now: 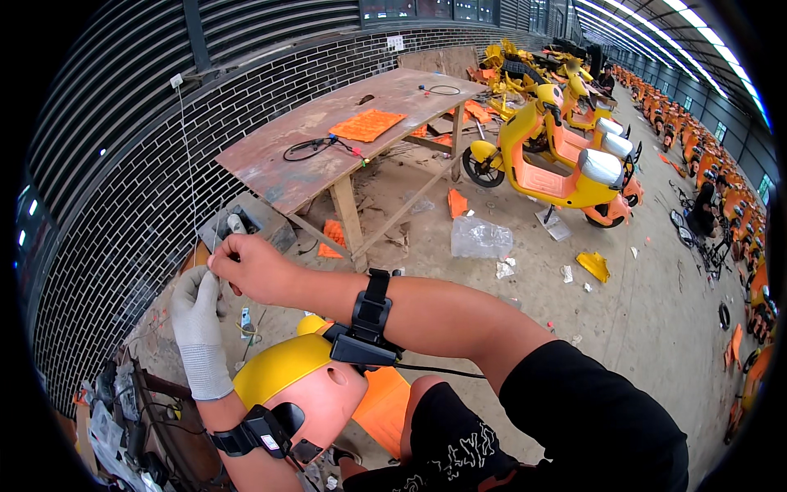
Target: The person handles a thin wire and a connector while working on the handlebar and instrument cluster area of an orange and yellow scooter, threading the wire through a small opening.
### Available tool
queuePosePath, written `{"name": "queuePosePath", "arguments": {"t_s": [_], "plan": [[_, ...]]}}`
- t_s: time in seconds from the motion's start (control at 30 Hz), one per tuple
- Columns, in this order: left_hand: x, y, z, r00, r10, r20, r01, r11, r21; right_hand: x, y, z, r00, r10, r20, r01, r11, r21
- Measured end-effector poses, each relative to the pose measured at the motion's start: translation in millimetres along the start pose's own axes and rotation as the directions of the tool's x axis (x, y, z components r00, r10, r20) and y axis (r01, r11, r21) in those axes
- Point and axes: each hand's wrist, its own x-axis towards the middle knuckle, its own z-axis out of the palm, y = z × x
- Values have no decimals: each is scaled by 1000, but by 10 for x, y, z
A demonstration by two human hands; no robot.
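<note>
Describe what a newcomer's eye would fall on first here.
Probably the yellow-and-orange scooter parked right of the wooden table, with rows of orange scooters curving down the right edge. Nearer, at left, the white-gloved left hand and bare right hand are close together near a rounded yellow-and-pink scooter shell.

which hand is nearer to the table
Right. The right hand is short of the table, apart from it; the left hand, gloved, is farther left and lower in view.
</note>
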Motion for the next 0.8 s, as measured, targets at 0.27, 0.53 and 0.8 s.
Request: {"name": "queuePosePath", "arguments": {"t_s": [0.27,0.53,0.8], "plan": [[30,-63,-20,999,12,-42,-14,999,-30,48,90,30,1000,-23,9,23,997,67],[-37,87,82,995,-87,-55,73,971,-227,39,121,-5,993,-90,78,85,995,60],[38,9,-1,990,-144,2,135,921,-366,80,131,32,986,-150,71,138,979,148]]}}
